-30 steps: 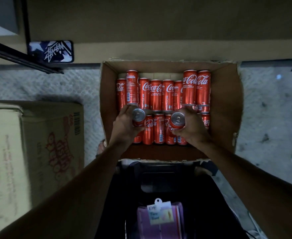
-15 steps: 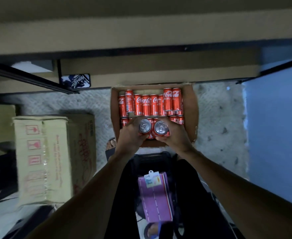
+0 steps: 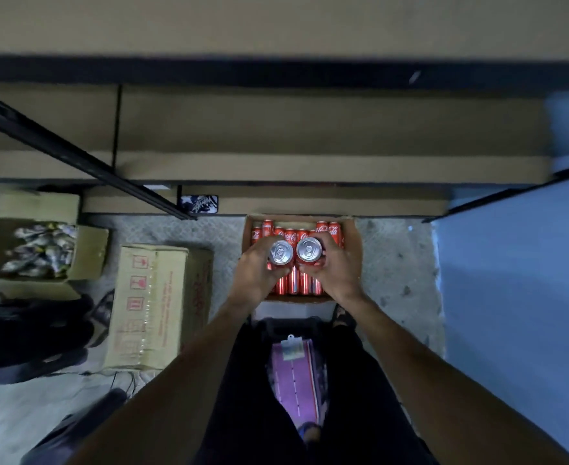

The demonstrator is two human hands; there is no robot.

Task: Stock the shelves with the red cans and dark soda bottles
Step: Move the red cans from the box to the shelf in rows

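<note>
Left hand [image 3: 256, 280], right hand [image 3: 338, 270] gripping silver-topped red cans [image 3: 280, 252], cardboard box [image 3: 358, 239]

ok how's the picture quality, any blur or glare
Head view: dim overall; the tops of the left can and right can glint brightest; the open box at far left and the shelves are smeared by blur; wide-angle stretch toward the corners.
</note>
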